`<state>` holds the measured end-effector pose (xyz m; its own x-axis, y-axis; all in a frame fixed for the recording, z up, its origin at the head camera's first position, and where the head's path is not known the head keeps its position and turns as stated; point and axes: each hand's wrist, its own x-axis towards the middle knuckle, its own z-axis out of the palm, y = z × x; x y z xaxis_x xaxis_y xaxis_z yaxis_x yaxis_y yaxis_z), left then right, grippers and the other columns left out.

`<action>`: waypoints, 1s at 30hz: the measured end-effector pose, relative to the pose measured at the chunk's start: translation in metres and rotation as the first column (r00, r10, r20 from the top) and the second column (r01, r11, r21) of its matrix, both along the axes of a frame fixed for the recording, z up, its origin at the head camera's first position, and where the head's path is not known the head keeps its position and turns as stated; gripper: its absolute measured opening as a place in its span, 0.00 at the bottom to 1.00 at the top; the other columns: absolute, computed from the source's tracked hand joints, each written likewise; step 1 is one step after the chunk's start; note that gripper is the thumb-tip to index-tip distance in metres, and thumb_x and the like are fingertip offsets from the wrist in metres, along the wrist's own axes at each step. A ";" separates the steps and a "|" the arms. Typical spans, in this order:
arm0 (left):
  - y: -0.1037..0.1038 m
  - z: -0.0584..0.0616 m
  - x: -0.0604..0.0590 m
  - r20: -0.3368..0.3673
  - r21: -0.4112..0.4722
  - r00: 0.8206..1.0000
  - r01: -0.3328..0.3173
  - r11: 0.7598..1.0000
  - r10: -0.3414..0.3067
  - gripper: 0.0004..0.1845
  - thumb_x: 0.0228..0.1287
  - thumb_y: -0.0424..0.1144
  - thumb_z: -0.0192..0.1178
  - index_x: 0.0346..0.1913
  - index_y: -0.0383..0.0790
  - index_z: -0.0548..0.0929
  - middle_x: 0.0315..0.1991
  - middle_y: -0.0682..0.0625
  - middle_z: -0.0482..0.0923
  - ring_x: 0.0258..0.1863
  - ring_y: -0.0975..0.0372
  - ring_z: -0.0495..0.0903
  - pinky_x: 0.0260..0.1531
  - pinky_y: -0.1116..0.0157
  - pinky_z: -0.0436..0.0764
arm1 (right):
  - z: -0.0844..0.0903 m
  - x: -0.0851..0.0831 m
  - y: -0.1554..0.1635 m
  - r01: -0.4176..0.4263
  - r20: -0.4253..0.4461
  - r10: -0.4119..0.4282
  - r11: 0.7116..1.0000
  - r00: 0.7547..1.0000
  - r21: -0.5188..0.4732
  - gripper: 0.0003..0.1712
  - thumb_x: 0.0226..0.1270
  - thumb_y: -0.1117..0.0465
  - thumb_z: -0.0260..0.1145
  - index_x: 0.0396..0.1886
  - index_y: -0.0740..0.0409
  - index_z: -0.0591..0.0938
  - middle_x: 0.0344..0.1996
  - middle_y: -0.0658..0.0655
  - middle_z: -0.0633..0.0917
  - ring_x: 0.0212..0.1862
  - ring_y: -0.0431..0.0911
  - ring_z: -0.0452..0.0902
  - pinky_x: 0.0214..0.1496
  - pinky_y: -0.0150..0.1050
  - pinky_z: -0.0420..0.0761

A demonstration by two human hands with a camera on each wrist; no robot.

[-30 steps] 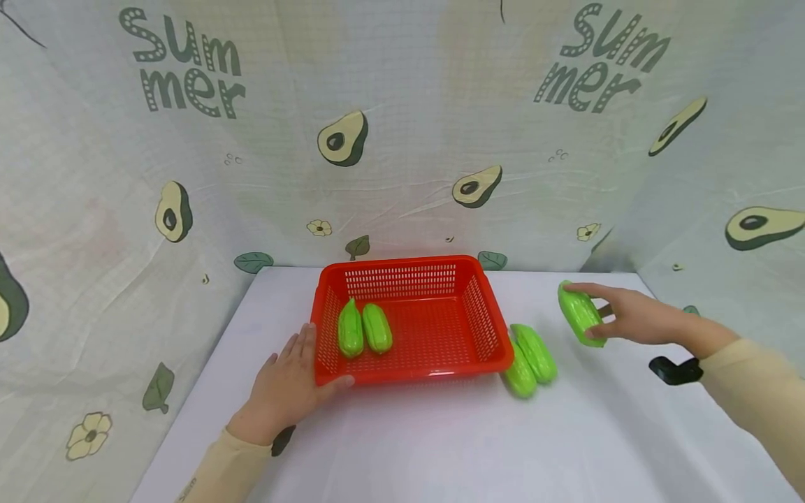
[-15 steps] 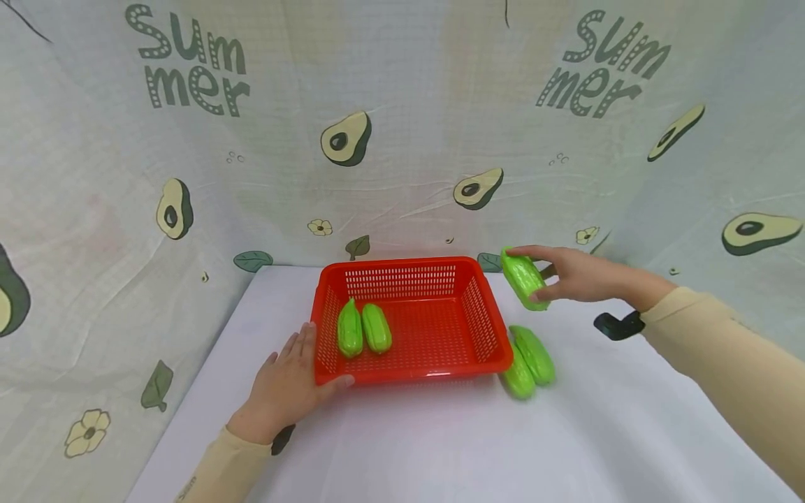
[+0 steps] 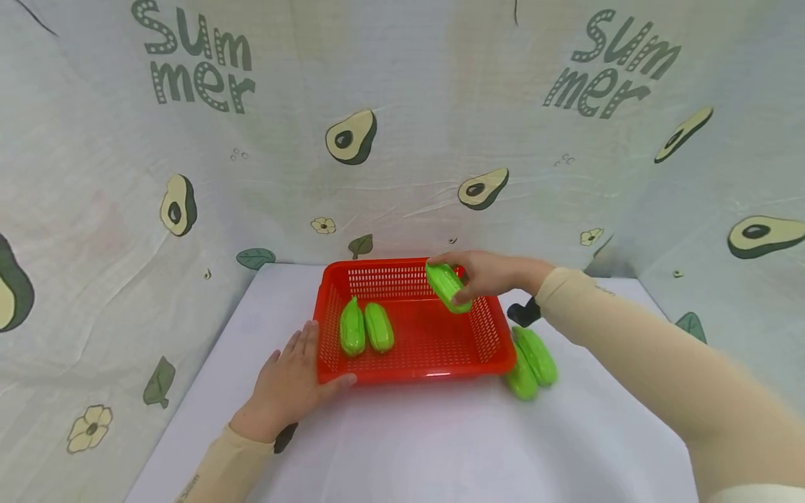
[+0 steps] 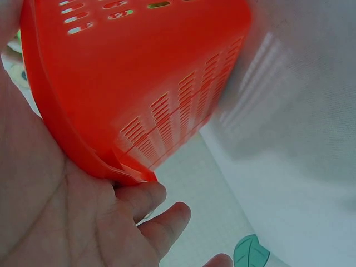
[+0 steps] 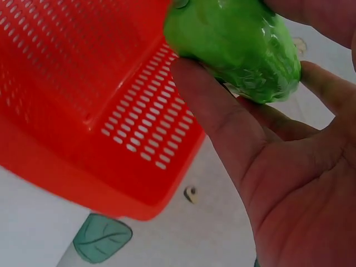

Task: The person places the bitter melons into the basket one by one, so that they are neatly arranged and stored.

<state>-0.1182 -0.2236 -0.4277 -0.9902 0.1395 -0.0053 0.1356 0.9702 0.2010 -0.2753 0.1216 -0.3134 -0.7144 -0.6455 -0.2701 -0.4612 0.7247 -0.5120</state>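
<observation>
We are gripping a green gourd (image 3: pixel 448 286) in our right hand (image 3: pixel 497 274), fingers curled round it, above the far right of the red basket (image 3: pixel 415 370); our left hand (image 3: pixel 291 383) is resting open against the basket's near left corner, thumb touching its front rim

A white worktop (image 3: pixel 409 447) stands against pale fabric walls (image 3: pixel 402 140) printed with avocados, flowers, leaves and "Summer" 2 times.
</observation>
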 end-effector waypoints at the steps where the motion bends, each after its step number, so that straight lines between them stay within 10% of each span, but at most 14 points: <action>1: 0.000 0.000 0.000 0.001 0.000 1.000 -0.001 1.000 0.001 0.68 0.52 0.84 0.44 0.77 0.26 0.50 0.75 0.32 0.54 0.71 0.37 0.58 0.60 0.32 0.64 | -0.004 -0.002 -0.007 -0.006 0.009 0.005 1.000 1.000 0.007 0.46 0.60 0.59 0.75 0.76 0.40 0.66 0.60 0.52 0.74 0.56 0.50 0.74 0.53 0.43 0.80; 15: -0.001 0.002 -0.001 0.006 -0.005 1.000 -0.003 1.000 0.003 0.68 0.52 0.84 0.42 0.76 0.25 0.50 0.75 0.32 0.53 0.72 0.37 0.57 0.60 0.33 0.64 | -0.066 -0.020 -0.070 -0.035 0.152 0.024 0.997 0.988 0.073 0.43 0.62 0.60 0.74 0.75 0.45 0.67 0.54 0.52 0.74 0.56 0.49 0.68 0.53 0.41 0.78; 30: 0.000 0.001 -0.002 0.006 -0.017 1.000 -0.008 1.000 0.008 0.68 0.52 0.85 0.41 0.77 0.26 0.49 0.76 0.33 0.53 0.72 0.38 0.57 0.61 0.33 0.64 | -0.093 -0.020 -0.090 -0.078 0.140 0.063 0.992 0.988 0.102 0.44 0.61 0.59 0.75 0.76 0.49 0.67 0.62 0.50 0.74 0.61 0.47 0.67 0.64 0.47 0.71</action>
<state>-0.1202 -0.2241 -0.4272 -0.9912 0.1314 -0.0138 0.1266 0.9744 0.1858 -0.2957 0.0316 -0.4061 -0.6197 -0.6553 -0.4319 -0.4446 0.7466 -0.4949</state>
